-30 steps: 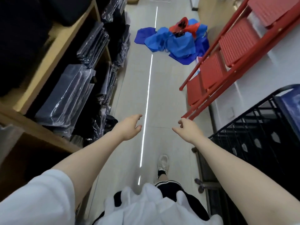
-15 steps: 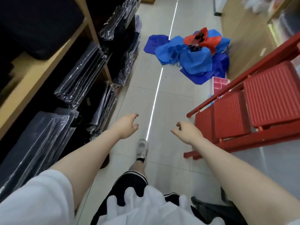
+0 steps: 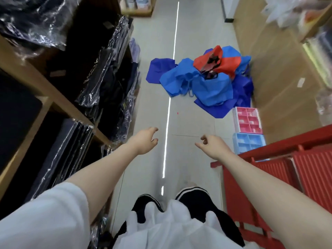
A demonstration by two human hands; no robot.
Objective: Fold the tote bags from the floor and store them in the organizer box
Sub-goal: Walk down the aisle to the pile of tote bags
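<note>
Walked forward down aisle: bag pile nearer than half second ago, black wire cart gone from view, red step ladder (image 3: pixel 287 169) now alongside on right. Approach phase only; no bag picked up yet.

Left: shelves (image 3: pixel 53 97) with dark plastic-wrapped packs. Left hand (image 3: pixel 144 141) held out over floor, fingers loosely curled, holding nothing. Right hand (image 3: pixel 212 145) same, empty.

Tote bags (image 3: pixel 206 83), blue heap with red one on top, on floor ahead, well apart from hands. Right of pile: pink organizer box (image 3: pixel 247 121), compartments look empty; blue organizer box (image 3: pixel 248 142) just beside it, contents unclear.
</note>
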